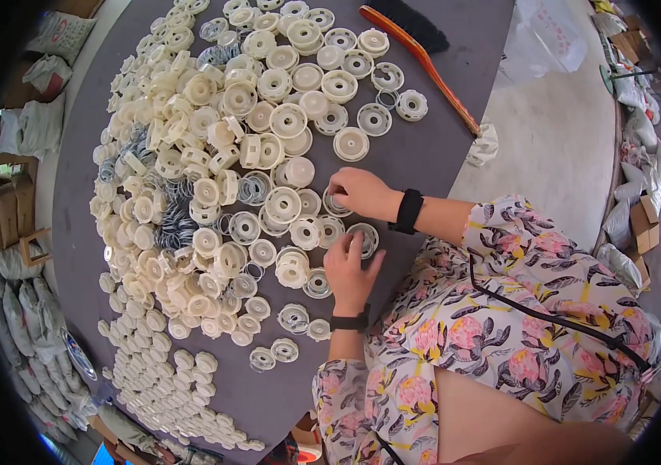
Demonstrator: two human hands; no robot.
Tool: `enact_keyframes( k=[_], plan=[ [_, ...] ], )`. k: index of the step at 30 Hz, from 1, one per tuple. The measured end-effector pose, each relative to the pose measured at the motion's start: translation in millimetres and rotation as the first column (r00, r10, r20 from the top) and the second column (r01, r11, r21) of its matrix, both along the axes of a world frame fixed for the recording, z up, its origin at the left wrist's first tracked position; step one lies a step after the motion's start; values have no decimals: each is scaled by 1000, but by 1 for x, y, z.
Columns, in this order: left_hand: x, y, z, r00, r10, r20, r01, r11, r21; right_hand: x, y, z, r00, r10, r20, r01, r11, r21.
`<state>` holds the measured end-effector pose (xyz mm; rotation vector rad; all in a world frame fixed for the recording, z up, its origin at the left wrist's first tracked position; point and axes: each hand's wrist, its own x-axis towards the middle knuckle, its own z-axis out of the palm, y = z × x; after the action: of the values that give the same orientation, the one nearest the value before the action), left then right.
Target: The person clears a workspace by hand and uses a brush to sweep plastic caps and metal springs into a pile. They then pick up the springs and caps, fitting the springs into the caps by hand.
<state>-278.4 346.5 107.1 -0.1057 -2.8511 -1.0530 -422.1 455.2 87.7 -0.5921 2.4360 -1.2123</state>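
My right hand (365,194) reaches in from the right with its fingers curled down on a round cream plastic part (335,204) at the near edge of the pile. Just below it, my left hand (348,273) has its fingertips and thumb around a second round plastic part (366,242) that lies on the dark table. Part of each piece is hidden under my fingers. Next to my hands sit more flanged cream caps (282,205), some with metal rings in them. Both wrists wear black bands.
Cream plastic parts (191,101) are heaped on the grey table (268,403), with bunches of metal rings (183,225) among them. Smaller caps (160,380) spread at lower left. A red-handled brush (423,58) lies at the far right. Sacks (32,310) line the left floor.
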Motion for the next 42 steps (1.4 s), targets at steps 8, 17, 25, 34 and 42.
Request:
enact_keyframes(
  k=[8, 17, 25, 34, 42],
  plan=[
    [-16, -30, -4, 987, 88, -137, -118, 966, -229, 3, -1, 2, 988, 18, -151, 5, 989, 150],
    [-22, -43, 7, 963, 266, 40, -252, 944, -212, 8, 11, 24, 923, -40, -383, 34, 999, -23],
    [53, -44, 25, 630, 689, 359, -695, 293, 657, 8, -23, 25, 883, 215, -418, -230, 973, 13],
    [103, -58, 10, 529, 731, 432, -810, 284, 512, 17, -131, 7, 675, 510, -533, -484, 852, 202],
    [137, -18, 4, 614, 701, 363, -789, 547, 281, 60, -178, 5, 487, 734, -474, -578, 678, 455]
  ],
)
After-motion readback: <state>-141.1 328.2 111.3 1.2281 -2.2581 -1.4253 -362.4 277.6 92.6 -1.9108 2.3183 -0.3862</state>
